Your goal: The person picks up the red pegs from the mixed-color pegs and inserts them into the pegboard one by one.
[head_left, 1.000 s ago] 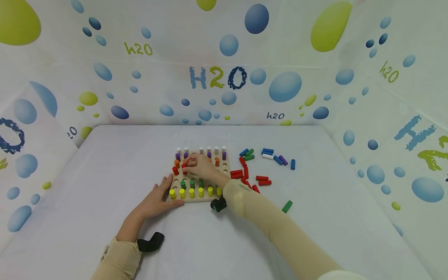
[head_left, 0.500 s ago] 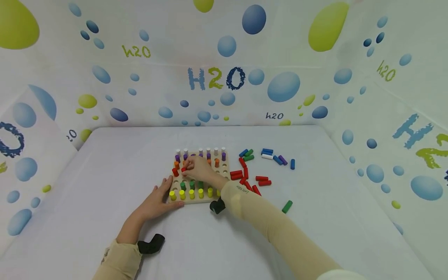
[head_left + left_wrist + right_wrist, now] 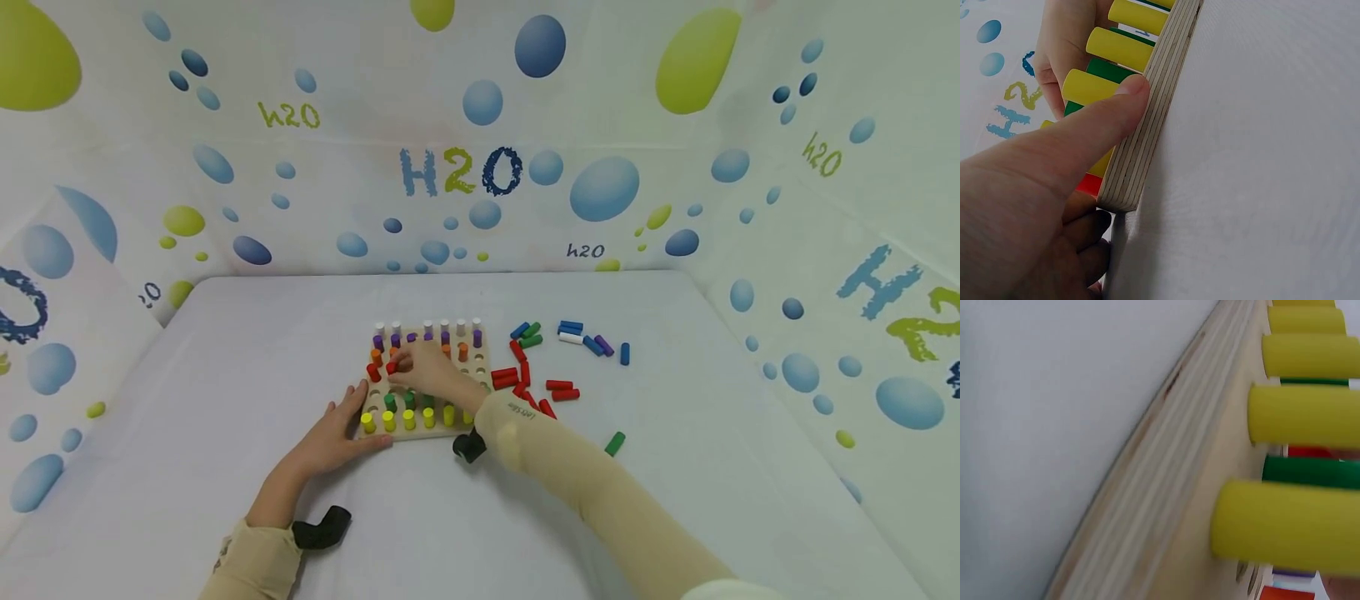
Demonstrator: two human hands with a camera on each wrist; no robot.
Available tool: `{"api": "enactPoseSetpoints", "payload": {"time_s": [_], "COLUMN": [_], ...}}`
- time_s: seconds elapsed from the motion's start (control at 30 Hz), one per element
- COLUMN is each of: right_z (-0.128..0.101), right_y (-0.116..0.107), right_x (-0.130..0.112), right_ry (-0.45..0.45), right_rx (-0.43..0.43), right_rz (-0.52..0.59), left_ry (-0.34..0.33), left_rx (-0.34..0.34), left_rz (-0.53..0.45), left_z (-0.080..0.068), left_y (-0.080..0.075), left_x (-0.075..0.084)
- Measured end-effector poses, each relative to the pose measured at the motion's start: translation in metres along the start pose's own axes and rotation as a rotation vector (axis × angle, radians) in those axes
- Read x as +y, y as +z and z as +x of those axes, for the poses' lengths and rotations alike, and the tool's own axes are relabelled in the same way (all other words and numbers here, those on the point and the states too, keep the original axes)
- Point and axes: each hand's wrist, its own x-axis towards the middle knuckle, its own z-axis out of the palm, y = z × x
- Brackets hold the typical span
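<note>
A wooden pegboard (image 3: 480,400) with rows of coloured pegs lies on the table. My left hand (image 3: 330,437) holds its near left corner. The thumb (image 3: 1104,112) lies along the front edge by the yellow pegs, and the other fingers are at the left side, partly hidden below the board in the left wrist view. Over the board's left part, my right hand (image 3: 431,367) pinches a red peg (image 3: 392,367) between thumb and fingers, beside another red peg (image 3: 373,372) standing in the same row. Yellow pegs (image 3: 1291,525) line the board's front edge.
Right of the board lie loose red pegs (image 3: 558,385), with green pegs (image 3: 531,341), blue pegs (image 3: 570,326), a white peg (image 3: 570,338) and a purple peg (image 3: 603,345) farther back. A lone green peg (image 3: 615,443) lies nearer. The right forearm crosses the board's near right corner.
The right hand has lowered the red peg and brought it slightly left, into line with the red row. The left hand stays at the board's corner. The head view has shifted slightly.
</note>
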Motion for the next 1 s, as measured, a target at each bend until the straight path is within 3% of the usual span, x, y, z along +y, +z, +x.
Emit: {"api": "enactPoseSetpoints", "payload": {"time_s": [0.27, 0.6, 1.0], "right_z": [-0.008, -0.014, -0.024], "right_y": [-0.01, -0.018, -0.03], "right_x": [0.0, 0.002, 0.008], "right_ry": [0.003, -0.066, -0.059], "right_rx": [-0.077, -0.048, -0.049], "right_rz": [-0.077, -0.095, -0.07], "left_ry": [0.0, -0.011, -0.024], "left_rx": [0.001, -0.004, -0.009], "left_rz": [0.003, 0.009, 0.01], "left_z": [0.001, 0.002, 0.001], "left_y": [0.0, 0.0, -0.002], "left_x": [0.0, 0.001, 0.002]}}
